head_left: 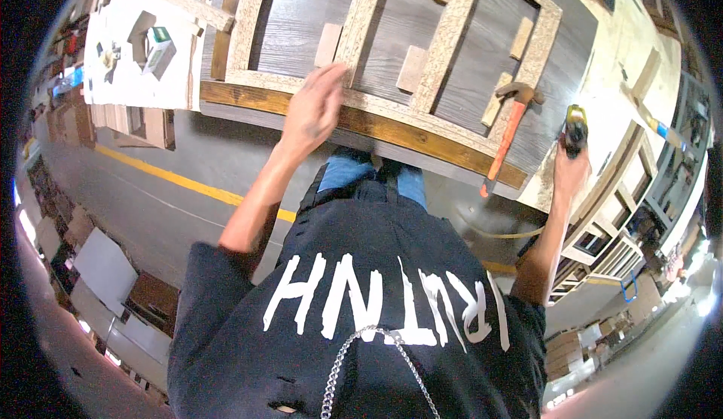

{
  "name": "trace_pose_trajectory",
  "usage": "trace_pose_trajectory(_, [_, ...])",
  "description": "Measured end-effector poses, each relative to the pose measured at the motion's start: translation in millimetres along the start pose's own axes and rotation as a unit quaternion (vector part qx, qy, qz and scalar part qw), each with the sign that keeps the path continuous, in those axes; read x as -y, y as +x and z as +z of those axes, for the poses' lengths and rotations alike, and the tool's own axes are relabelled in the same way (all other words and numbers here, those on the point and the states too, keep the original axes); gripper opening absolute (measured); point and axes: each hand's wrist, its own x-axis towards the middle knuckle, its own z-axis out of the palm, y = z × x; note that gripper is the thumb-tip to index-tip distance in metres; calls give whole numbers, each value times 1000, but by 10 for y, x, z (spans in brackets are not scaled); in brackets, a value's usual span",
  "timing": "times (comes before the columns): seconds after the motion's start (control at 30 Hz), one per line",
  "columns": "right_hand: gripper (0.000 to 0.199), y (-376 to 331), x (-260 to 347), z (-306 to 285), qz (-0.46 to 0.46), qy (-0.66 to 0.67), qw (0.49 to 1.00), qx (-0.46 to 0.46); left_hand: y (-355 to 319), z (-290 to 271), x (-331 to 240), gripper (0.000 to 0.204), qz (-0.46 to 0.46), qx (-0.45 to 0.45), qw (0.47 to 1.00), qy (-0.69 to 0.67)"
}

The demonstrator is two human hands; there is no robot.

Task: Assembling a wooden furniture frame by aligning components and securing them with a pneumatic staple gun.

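Note:
A particle-board frame with several crossbars lies on a dark grey wood-grain panel. Along its near side runs a brown-stained wooden strip. My left hand is over the frame's near rail, fingers stretched out and slightly blurred beside a crossbar's end. Whether it touches the wood is hard to tell. To the right, my right hand grips a black-and-yellow tool whose exact kind I cannot make out. A claw hammer with an orange handle lies across the frame's near right corner, its handle sticking out past the panel's edge.
Small wood blocks stand or lie beside the crossbars. A white-and-green box sits on the pale board at left. Slatted wooden frames lean at right. A yellow line marks the floor. A thin yellowish hose or cord curves below the panel.

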Motion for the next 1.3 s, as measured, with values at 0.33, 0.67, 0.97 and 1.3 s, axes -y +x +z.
trace_pose_trajectory(0.33, [45, -584, 470, 857, -118, 60, 991, -11, -1639, 153, 54, 26, -226, -106, 963, -98])
trace_pose_trajectory(0.67, [29, 634, -723, 196, -115, 121, 986, -2, -2001, 24, 147, 26, -271, -194, 933, -137])
trace_pose_trajectory(0.97, [41, 874, -1011, 592, -140, -78, 971, -175, -1650, -11, 271, 25, -267, -271, 914, -139])
trace_pose_trajectory(1.3, [57, 571, 525, 993, -86, 67, 992, 68, -1125, -3306, -335, 14, 167, -483, 851, 120])
